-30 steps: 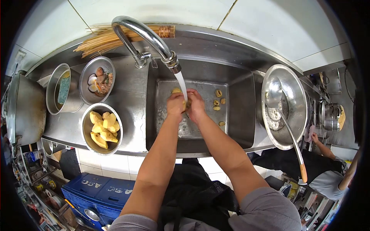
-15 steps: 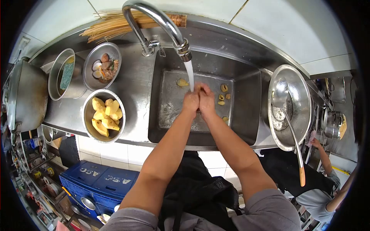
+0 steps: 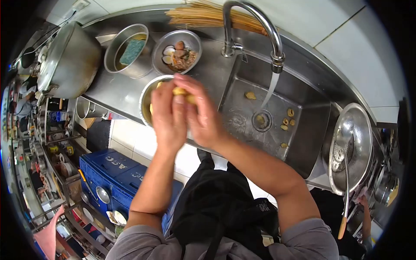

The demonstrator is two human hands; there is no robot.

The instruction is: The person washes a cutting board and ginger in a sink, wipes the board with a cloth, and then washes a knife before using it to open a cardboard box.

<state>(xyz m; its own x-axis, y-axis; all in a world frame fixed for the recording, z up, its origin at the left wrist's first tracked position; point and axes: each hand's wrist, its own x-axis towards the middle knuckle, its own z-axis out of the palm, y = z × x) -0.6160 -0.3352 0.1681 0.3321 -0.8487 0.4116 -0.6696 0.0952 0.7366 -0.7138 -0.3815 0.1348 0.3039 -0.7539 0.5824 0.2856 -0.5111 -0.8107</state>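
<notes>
Both my hands are together over the steel bowl [image 3: 144, 100] of peeled yellow chunks, which look like potato. My left hand [image 3: 169, 115] has its fingers stretched out, its thumb alongside my right hand. Facing it, my right hand [image 3: 201, 115] is tilted inward with long, slightly curved fingers. Yellow chunks [image 3: 179, 91] show in the gap between the two hands; whether they are gripped or lie in the bowl, I cannot tell. Most of the bowl is hidden under my hands and wrists.
Water runs from the tap [image 3: 277, 65] into the sink [image 3: 299, 147], where yellow scraps [image 3: 290, 113] lie. Behind the bowl stand a bowl with shells and scraps [image 3: 177, 52] and a pot with a green scouring pad [image 3: 132, 52]. A wok [image 3: 364, 125] holds a ladle [image 3: 344, 173] at right.
My hands have left the running water in the sink and moved left over the bowl of yellow chunks. The view has shifted left, and the tap still runs.
</notes>
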